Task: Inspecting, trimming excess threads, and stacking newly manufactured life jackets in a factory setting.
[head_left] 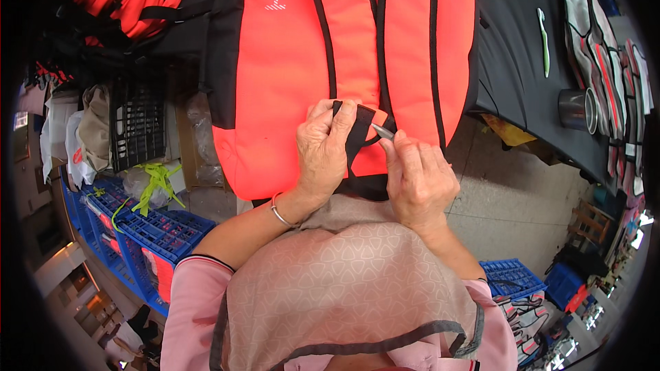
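A bright orange-red backpack with black trim lies spread before me, its padded shoulder straps facing up. Near its lower edge my left hand pinches a piece of black webbing between thumb and fingers. My right hand is closed around a small grey metal tool with a tapered point. That tip reaches to the edge of the webbing, beside an orange patch. Most of the tool is hidden inside my fingers, so its exact kind does not show.
On the black-covered table at right are a green-and-white brush-like stick, a metal cup and grey-and-red pieces. More orange bags are heaped upper left. Blue crates stand left, another blue crate lower right.
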`<state>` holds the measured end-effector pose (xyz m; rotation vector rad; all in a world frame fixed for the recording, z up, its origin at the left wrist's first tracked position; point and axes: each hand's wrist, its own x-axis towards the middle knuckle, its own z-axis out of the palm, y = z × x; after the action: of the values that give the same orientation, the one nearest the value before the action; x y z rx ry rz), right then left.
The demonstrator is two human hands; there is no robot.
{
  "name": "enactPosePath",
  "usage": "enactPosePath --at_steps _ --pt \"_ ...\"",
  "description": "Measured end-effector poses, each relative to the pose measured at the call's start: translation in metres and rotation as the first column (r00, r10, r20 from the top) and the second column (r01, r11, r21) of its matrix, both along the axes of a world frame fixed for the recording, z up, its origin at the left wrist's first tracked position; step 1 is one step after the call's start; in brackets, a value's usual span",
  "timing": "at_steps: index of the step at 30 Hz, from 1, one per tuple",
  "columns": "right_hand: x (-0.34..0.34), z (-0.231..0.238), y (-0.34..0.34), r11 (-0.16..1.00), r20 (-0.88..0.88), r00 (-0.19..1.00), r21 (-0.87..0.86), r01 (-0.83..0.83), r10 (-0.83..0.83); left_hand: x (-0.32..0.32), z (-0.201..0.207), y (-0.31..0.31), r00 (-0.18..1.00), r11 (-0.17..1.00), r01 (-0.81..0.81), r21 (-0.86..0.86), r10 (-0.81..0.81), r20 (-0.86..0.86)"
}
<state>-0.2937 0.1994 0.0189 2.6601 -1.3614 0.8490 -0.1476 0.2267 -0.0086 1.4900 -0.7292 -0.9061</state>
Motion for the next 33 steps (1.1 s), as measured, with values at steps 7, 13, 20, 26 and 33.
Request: enactPosePath --at_steps 7,13,20,26,33 --pt "-0.010 -0.004 -0.006 1.000 0.102 0.994 -0.010 -0.026 0.026 -0.002 -0.001 0.001 1.000 1.000 0.002 0.024 -0.002 -0.004" --pt "-0.005 -0.006 -0.009 0.998 0.088 0.995 -0.052 -0.032 0.036 -0.002 0.001 0.003 0.998 1.000 0.021 0.006 -0.021 0.057" --pt "-0.005 -0.006 0.006 0.997 0.015 1.000 -0.072 -0.014 0.015 -0.005 0.001 0.000 1.000 0.999 -0.029 0.024 0.029 0.009" --pt "-0.025 0.001 -0.001 0.869 0.398 0.903 0.492 -0.058 -0.165 0.013 0.003 0.010 0.995 0.993 0.094 0.072 -0.093 -0.024" --pt "0.009 0.005 -0.063 0.885 0.221 0.975 0.446 -0.131 0.033 0.039 0.010 0.037 0.886 0.916 0.402 -0.001 -0.389 0.253"
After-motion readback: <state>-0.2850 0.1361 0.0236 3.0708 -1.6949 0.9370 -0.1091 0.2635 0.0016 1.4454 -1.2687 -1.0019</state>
